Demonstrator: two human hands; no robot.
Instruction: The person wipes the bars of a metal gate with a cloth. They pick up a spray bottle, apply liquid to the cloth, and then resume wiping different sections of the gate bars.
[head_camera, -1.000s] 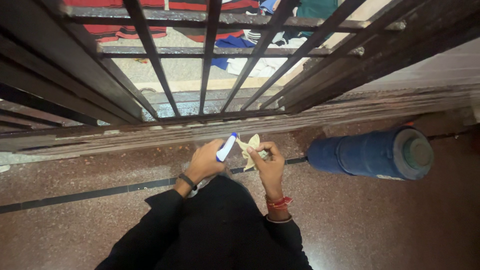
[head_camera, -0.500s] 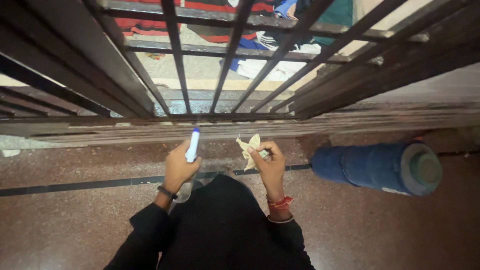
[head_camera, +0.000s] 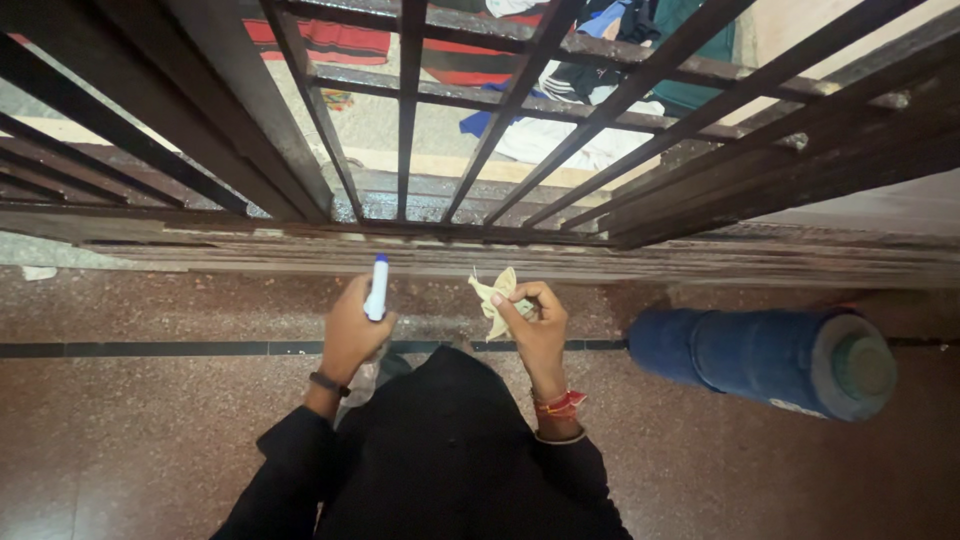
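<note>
My left hand (head_camera: 352, 330) grips a white marker-like stick with a blue cap (head_camera: 377, 288), held upright just below the window sill. My right hand (head_camera: 535, 325) pinches a small pale yellow folded paper shape (head_camera: 496, 297) between thumb and fingers. The two hands are apart, about a hand's width from each other, above my black-clothed lap. A dark band circles my left wrist and red threads circle my right wrist.
A dark metal window grille (head_camera: 400, 130) with a worn wooden sill (head_camera: 250, 245) runs across the top. A large blue water jar (head_camera: 770, 360) lies on its side on the speckled floor at right. Clothes (head_camera: 560, 130) lie outside beyond the bars.
My left hand with the marker has pulled away leftward from the paper shape. The right hand keeps holding the paper.
</note>
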